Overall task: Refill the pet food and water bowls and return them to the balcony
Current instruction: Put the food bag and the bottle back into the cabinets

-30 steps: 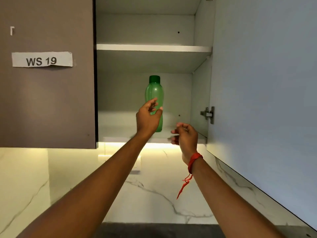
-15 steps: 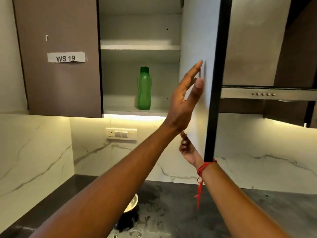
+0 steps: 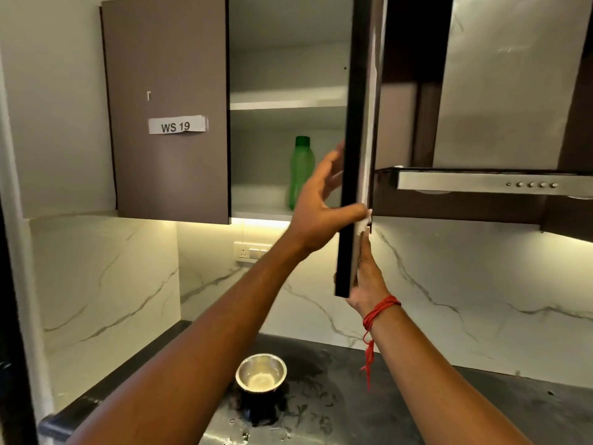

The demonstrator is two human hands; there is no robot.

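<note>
Low in the frame, the steel bowl (image 3: 261, 376) on the dark counter (image 3: 449, 412) is now fully in view. Mid-frame, both hands have closed on the cabinet door (image 3: 356, 155): left hand (image 3: 321, 207) fingers spread, thumb pressing its edge; right hand (image 3: 365, 277) flat on its lower corner. Behind, the green bottle (image 3: 300, 171) stays shelved.

Shiny steel bowl (image 3: 261, 374), translucent green plastic bottle (image 3: 301, 175), glossy veined marble backsplash (image 3: 449, 284).

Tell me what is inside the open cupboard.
A green bottle stands on the lower shelf. The door and the left hand hide the cupboard's right part.
</note>
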